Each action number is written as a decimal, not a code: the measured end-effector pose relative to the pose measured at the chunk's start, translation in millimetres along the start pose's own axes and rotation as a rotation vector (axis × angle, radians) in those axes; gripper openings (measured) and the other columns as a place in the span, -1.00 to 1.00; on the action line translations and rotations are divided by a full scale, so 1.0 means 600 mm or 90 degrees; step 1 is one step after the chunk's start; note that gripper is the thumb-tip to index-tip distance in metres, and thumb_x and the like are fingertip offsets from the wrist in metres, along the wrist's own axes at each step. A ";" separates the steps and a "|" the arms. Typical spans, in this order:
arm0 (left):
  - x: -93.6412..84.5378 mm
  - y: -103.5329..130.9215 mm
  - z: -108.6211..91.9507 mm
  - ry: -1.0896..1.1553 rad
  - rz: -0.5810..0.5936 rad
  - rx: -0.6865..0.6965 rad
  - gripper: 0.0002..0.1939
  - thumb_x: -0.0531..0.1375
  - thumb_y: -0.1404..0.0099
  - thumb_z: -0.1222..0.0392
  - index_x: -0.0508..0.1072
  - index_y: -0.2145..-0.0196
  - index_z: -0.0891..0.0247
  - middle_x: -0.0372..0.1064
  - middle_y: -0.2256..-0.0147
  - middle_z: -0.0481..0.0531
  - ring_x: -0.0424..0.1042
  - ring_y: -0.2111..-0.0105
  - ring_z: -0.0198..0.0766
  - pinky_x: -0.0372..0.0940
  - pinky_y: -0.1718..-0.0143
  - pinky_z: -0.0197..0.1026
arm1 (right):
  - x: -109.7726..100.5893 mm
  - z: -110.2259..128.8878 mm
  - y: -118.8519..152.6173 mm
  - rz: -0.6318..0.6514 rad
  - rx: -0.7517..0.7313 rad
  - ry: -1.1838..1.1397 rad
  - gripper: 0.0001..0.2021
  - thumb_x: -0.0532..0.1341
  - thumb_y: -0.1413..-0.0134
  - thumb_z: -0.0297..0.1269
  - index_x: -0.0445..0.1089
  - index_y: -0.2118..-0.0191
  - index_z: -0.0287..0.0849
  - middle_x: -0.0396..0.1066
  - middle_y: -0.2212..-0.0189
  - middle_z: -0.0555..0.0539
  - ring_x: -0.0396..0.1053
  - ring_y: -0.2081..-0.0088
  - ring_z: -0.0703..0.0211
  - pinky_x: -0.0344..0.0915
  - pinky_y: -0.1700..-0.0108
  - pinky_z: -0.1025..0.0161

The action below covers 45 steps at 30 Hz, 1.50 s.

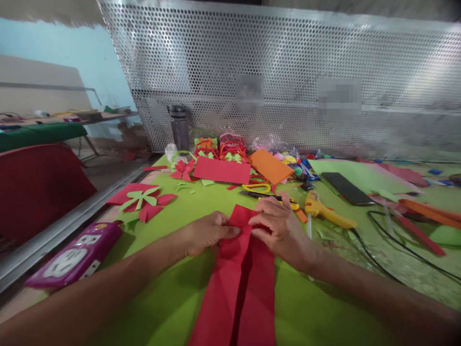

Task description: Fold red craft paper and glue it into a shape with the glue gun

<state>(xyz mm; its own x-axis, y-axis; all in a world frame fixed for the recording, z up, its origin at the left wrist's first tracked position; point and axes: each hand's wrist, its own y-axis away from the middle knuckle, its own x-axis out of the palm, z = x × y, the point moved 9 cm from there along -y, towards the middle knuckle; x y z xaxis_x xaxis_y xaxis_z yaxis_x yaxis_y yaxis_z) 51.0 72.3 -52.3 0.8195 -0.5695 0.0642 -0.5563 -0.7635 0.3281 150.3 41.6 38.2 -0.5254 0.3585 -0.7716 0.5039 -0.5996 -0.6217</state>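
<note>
A long folded sheet of red paper (257, 288) lies in front of me, its two side flaps meeting along a dark gap in the middle. My left hand (209, 233) grips its far left part, thumb on top and the other fingers hidden beneath. My right hand (277, 228) pinches the flap's edge near the far end with thumb and fingertips. Just beyond the right hand lie scissors with yellow handles (257, 188) and a black blade-like tool (261, 195). A yellow hot glue gun (327, 211) rests to the right, with a clear glue stick under it.
Red and orange paper pieces (221, 170) lie behind, before small paper baskets (232, 146) and a dark bottle (179, 127). Cut paper flowers (140, 198) and a purple box (77, 254) are left. A black phone (346, 188) and cables sit right; a perforated metal panel (288, 53) stands behind.
</note>
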 end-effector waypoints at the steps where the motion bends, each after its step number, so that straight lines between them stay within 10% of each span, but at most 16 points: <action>1: 0.001 0.000 0.002 0.008 0.018 -0.012 -0.60 0.35 0.10 -0.03 0.41 0.53 0.41 0.24 0.67 -0.09 0.12 0.69 -0.46 -0.03 0.65 -0.35 | 0.000 -0.001 0.000 -0.001 0.000 -0.001 -0.95 0.27 0.03 -0.40 0.40 0.45 -0.14 0.37 0.41 0.01 0.29 0.22 0.14 -0.09 -0.05 -0.02; 9: 0.002 -0.001 -0.003 0.057 0.053 -0.020 -0.49 0.30 0.11 -0.21 0.43 0.49 0.38 0.37 0.58 0.03 0.31 0.60 -0.33 0.13 0.58 -0.30 | -0.011 -0.012 -0.005 -0.013 -0.004 0.000 -0.93 0.22 -0.03 -0.39 0.39 0.44 -0.14 0.39 0.40 -0.01 0.29 0.20 0.13 -0.01 -0.03 0.00; 19: -0.010 -0.001 -0.017 -0.104 -0.029 0.030 -0.58 0.23 0.00 -0.11 0.22 0.64 0.29 -0.03 0.75 -0.24 -0.11 0.72 -0.50 -0.20 0.68 -0.33 | 0.005 -0.011 0.000 0.044 -0.008 0.000 -0.92 0.24 0.02 -0.42 0.40 0.41 -0.08 0.41 0.33 0.00 0.27 0.04 0.05 -0.16 -0.12 -0.13; 31: -0.013 0.001 -0.015 -0.250 -0.017 -0.028 -0.60 0.22 0.01 -0.01 0.12 0.71 0.25 -0.10 0.74 -0.23 -0.12 0.69 -0.47 -0.20 0.66 -0.33 | 0.035 -0.066 -0.006 0.189 0.308 -0.281 -0.74 0.23 0.10 -0.42 0.32 0.20 -0.18 0.45 0.41 0.00 0.40 0.42 0.23 0.24 0.38 0.31; 40: -0.017 0.001 -0.001 -0.183 0.027 -0.094 -0.71 0.24 0.11 0.02 0.28 0.61 0.29 0.16 0.70 -0.14 0.13 0.69 -0.43 -0.02 0.69 -0.37 | 0.025 -0.071 -0.006 0.111 0.247 -0.186 -0.82 0.23 0.03 -0.40 0.33 0.23 -0.14 0.47 0.34 -0.04 0.41 0.25 0.13 0.26 0.17 0.16; 45: -0.025 -0.001 -0.013 -0.183 -0.017 -0.051 -0.69 0.24 0.07 0.04 0.22 0.67 0.29 0.06 0.73 -0.20 0.06 0.72 -0.47 -0.03 0.70 -0.39 | -0.009 -0.011 -0.008 0.008 -0.028 0.028 -0.66 0.27 0.03 -0.16 0.31 0.12 -0.16 0.36 0.05 -0.18 0.16 -0.10 -0.07 -0.11 -0.14 -0.16</action>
<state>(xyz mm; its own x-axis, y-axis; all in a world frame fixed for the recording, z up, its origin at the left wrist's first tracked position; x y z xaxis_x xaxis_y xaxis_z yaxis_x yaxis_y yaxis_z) 40.4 83.6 -45.8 0.7548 -0.6209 -0.2115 -0.5124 -0.7595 0.4007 155.3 47.4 44.3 -0.4886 0.3821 -0.7844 0.5409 -0.5727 -0.6160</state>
